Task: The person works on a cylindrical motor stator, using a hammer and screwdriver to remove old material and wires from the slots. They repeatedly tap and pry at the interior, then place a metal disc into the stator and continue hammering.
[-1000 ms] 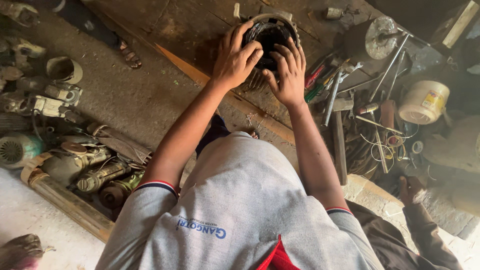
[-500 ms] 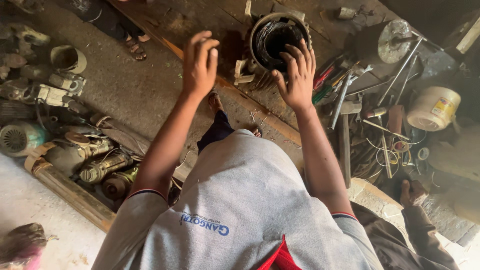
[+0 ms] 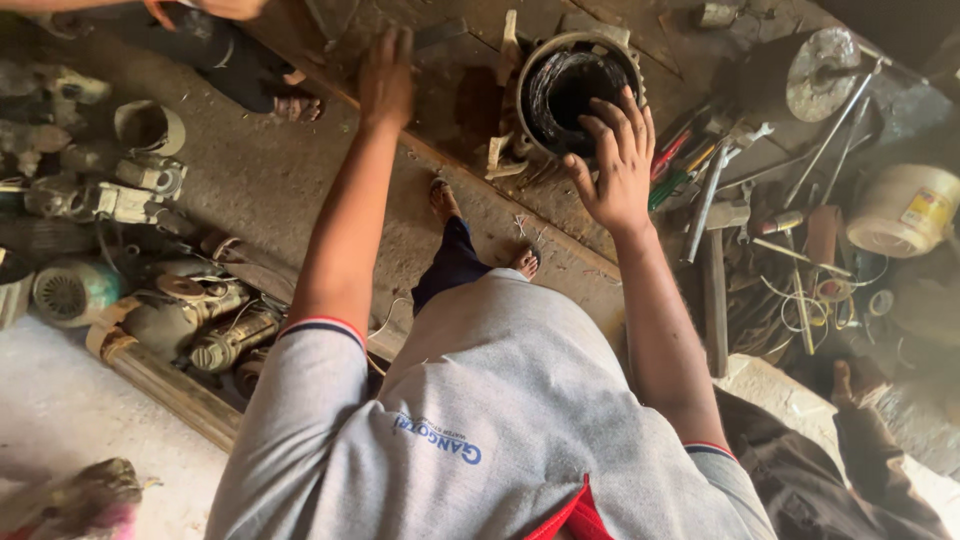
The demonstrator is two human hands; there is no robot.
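A round metal motor housing [image 3: 535, 75] with dark windings inside lies on its side on a wooden board [image 3: 470, 105] on the floor. My right hand [image 3: 615, 165] rests with spread fingers on its lower right rim and holds nothing. My left hand [image 3: 385, 75] is off the housing, stretched out to the upper left over the board. It is blurred, nothing shows in it, and a dark flat metal piece [image 3: 440, 35] lies just beyond its fingers. My feet [image 3: 525, 262] stand below the board.
Screwdrivers, rods and wires [image 3: 720, 190] lie right of the housing, with a white bucket [image 3: 905, 210] and a round metal disc [image 3: 820, 75]. Old motors and parts [image 3: 75, 290] pile up at the left beside a wooden beam [image 3: 165, 385]. Another person's hand [image 3: 205, 8] and sandalled foot [image 3: 295, 100] are at the top left.
My left hand has come off the housing and swung out to the upper left. My right hand has stayed at the housing's rim.
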